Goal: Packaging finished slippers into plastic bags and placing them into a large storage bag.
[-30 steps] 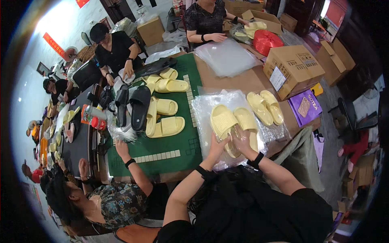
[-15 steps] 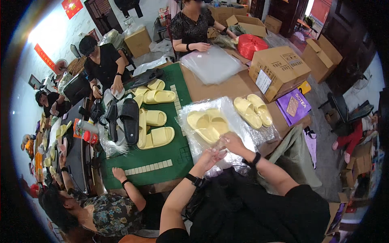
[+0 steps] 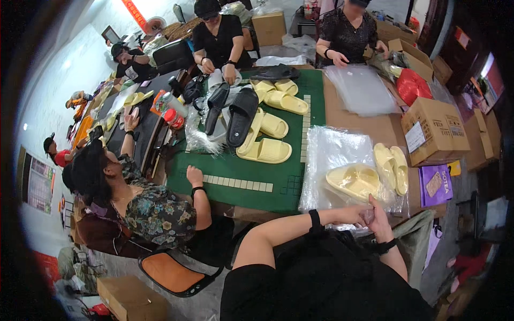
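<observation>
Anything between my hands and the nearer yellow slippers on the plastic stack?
Only thin clear film over the yellow slippers. The left hand and right hand meet just on their near side; whether they grip the film is unclear. Nothing else visible stands between.

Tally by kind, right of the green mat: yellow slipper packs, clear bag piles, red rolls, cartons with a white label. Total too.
Yellow slipper packs: 2
Clear bag piles: 2
Red roll: 1
White-labelled carton: 1
Total: 6
</observation>
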{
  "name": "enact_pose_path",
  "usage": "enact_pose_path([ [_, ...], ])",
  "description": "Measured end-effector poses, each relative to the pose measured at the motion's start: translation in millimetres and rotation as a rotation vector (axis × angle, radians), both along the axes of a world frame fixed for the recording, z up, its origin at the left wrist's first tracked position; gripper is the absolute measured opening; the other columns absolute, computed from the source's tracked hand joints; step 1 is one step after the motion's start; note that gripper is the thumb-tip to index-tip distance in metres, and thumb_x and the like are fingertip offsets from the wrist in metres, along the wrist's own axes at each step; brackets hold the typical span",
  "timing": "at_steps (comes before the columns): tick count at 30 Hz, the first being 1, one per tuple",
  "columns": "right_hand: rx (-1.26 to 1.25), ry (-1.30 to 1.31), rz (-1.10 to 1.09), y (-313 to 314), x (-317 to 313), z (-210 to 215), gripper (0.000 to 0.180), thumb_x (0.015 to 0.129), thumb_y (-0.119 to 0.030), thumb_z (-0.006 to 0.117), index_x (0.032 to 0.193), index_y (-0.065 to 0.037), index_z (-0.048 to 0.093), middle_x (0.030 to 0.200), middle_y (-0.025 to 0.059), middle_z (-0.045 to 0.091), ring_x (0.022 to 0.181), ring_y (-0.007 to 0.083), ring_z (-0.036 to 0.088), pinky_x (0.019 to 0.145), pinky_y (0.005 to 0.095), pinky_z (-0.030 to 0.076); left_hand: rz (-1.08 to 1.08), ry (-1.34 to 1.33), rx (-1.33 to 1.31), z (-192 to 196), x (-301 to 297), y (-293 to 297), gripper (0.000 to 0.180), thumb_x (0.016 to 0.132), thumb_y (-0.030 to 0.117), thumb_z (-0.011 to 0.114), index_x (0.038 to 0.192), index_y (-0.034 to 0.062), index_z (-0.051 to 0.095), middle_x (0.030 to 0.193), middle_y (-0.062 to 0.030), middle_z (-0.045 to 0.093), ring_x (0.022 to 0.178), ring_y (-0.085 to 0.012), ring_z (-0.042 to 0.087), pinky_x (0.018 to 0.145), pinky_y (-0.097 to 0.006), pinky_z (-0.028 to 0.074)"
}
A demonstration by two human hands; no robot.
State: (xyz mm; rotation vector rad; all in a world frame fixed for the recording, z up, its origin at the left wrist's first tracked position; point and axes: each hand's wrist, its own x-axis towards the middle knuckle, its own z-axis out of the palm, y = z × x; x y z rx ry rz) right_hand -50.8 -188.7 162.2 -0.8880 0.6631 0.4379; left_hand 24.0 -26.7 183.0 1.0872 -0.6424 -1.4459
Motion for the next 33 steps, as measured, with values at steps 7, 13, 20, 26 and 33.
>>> enact_pose_path([
  [7, -0.025, -0.124, -0.419, -41.6, 32.7, -6.2, 0.029, 0.085, -0.033, 0.054, 0.095, -0.006, 0.049, 0.082, 0.0088, 0.055, 0.067, 0.0179, 0.053, 0.060, 0.0276, 0.047, 0.193, 0.035, 0.055, -6.1, 36.7, 53.8, 0.043, 0.083, 0.013, 0.051, 0.124, 0.0067, 0.043, 0.099, -0.0084, 0.059, 0.085, -0.0166, 0.058, 0.074, -0.028, 0.046],
  [13, -0.059, -0.357, -0.625, -79.8, 61.6, 37.2, 0.022, 0.087, -0.022, 0.049, 0.099, -0.004, 0.050, 0.090, 0.0073, 0.054, 0.078, 0.0161, 0.052, 0.066, 0.0247, 0.046, 0.743, 0.013, 0.026, -64.0, 100.9, 151.4, 0.043, 0.084, 0.009, 0.053, 0.125, 0.0028, 0.040, 0.103, -0.0101, 0.058, 0.092, -0.0194, 0.057, 0.076, -0.030, 0.049],
  [20, -0.541, -0.507, -0.758, -139.6, 61.7, 14.0, 0.023, 0.089, -0.021, 0.048, 0.105, -0.006, 0.051, 0.096, 0.0062, 0.057, 0.080, 0.0170, 0.054, 0.073, 0.0240, 0.047, 1.503, 0.471, 0.069, -73.9, 168.5, 223.7, 0.027, 0.083, 0.013, 0.055, 0.108, 0.0064, 0.048, 0.092, -0.0091, 0.058, 0.077, -0.0173, 0.057, 0.062, -0.028, 0.047],
  [26, -0.022, -0.179, -0.688, -141.7, 30.3, -39.6, 0.043, 0.085, -0.039, 0.053, 0.115, -0.009, 0.046, 0.109, 0.0068, 0.054, 0.087, 0.0159, 0.054, 0.071, 0.0273, 0.045, 1.608, 0.521, 0.134, -81.8, 190.3, 254.6, 0.038, 0.088, 0.022, 0.051, 0.121, 0.0042, 0.041, 0.109, -0.0136, 0.051, 0.086, -0.0212, 0.054, 0.071, -0.031, 0.046],
  [33, -0.555, 0.294, -1.111, -15.3, -3.5, -48.7, 0.022, 0.086, -0.032, 0.052, 0.093, -0.011, 0.051, 0.076, 0.0007, 0.051, 0.059, 0.0104, 0.041, 0.047, 0.0218, 0.035, 1.815, 0.362, 0.160, -103.8, 236.9, 284.1, 0.048, 0.080, 0.050, 0.057, 0.097, 0.0059, 0.048, 0.081, -0.0060, 0.048, 0.068, -0.0186, 0.048, 0.056, -0.029, 0.041],
])
